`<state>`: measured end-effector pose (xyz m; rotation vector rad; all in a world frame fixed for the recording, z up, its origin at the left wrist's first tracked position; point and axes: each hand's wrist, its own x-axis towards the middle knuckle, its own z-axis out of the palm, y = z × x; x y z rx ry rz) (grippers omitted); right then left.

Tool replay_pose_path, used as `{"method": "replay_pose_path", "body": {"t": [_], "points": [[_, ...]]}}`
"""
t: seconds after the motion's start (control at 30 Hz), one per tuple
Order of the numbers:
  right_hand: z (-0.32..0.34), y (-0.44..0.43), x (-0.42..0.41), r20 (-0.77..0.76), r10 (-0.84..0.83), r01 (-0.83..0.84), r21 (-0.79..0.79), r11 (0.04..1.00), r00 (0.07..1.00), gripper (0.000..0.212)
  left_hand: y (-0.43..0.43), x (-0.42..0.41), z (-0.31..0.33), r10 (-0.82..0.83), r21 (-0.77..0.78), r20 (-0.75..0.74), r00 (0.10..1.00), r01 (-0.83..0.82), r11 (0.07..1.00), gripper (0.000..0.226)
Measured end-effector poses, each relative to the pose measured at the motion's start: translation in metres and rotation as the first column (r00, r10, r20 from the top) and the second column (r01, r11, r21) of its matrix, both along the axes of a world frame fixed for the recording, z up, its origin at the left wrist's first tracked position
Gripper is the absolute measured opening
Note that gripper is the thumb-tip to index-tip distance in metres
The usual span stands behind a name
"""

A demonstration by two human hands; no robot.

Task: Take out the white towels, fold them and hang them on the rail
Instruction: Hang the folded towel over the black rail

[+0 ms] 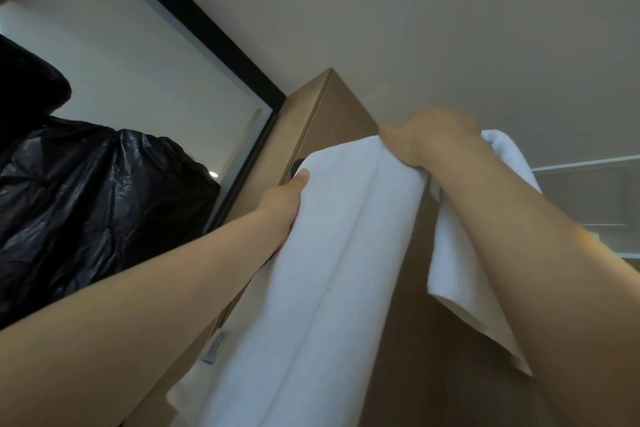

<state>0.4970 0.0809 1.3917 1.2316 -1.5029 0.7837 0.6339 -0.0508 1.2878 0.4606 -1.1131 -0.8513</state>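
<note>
White towel (346, 236), folded lengthwise, gripped up top by left hand (284, 201) and right hand (429, 139), is apparently mid-hanging against a wooden cabinet (332, 111); levelling its ends likely follows.

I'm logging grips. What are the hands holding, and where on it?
Both hold the folded white towel: the left hand grips its left edge near the top, the right hand its upper end.

Both arms are bare from the wrists back to where the view cuts them off, slim and smooth in outline. The left hand (285, 199) shows a thumb with a short, plain, rounded nail. The right hand (431, 135) is blurred; only its rounded back and knuckles can be made out, the fingers too soft to tell.
</note>
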Motion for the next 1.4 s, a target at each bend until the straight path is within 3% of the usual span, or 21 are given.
{"method": "replay_pose_path", "body": {"t": [0.2,0.33,0.4,0.5,0.57,0.67,0.87,1.03,1.23,1.4], "points": [[-0.021,0.004,-0.006,-0.063,0.149,-0.155,-0.113,0.981,0.987,0.063,-0.003,0.0,0.0,0.006,0.03,-0.021,1.0,-0.005,1.0,0.057],[-0.06,0.015,-0.014,-0.227,0.372,-0.428,-0.299,0.853,0.9,0.057,-0.002,0.002,0.002,-0.013,0.022,-0.026,1.0,0.013,1.0,0.056],[-0.079,0.017,-0.019,-0.258,0.407,-0.475,-0.324,0.818,0.876,0.056,-0.002,0.002,0.002,-0.017,0.024,-0.027,0.999,0.018,1.0,0.056],[-0.087,0.015,-0.023,-0.076,0.531,-0.536,-0.158,0.829,0.844,0.06,0.0,0.003,0.002,0.021,0.028,-0.017,1.0,-0.021,0.999,0.057],[-0.08,0.016,-0.025,0.046,0.643,-0.642,-0.05,0.765,0.764,0.059,0.0,0.003,0.004,0.065,0.039,-0.008,0.998,-0.065,0.997,0.057],[-0.07,0.019,-0.025,-0.014,0.694,-0.694,-0.011,0.72,0.72,0.057,0.002,0.003,0.007,0.076,0.036,0.008,0.997,-0.076,0.996,0.052],[-0.06,0.017,-0.02,-0.073,0.658,-0.661,-0.036,0.749,0.75,0.044,0.012,0.003,0.018,0.066,0.022,0.023,0.998,-0.066,0.998,0.051],[-0.03,0.015,-0.015,-0.243,0.38,-0.417,-0.121,0.901,0.892,0.046,0.019,-0.002,0.041,0.036,0.007,0.017,0.999,-0.036,0.999,0.054],[-0.008,0.016,-0.021,-0.046,0.358,-0.36,-0.067,0.93,0.933,0.031,0.009,-0.013,0.052,0.101,-0.022,0.048,0.994,-0.1,0.995,0.06],[-0.005,0.016,-0.012,0.073,0.206,-0.208,0.027,0.978,0.976,0.06,0.005,-0.012,0.049,0.215,-0.028,0.113,0.97,-0.213,0.977,0.067]]}}
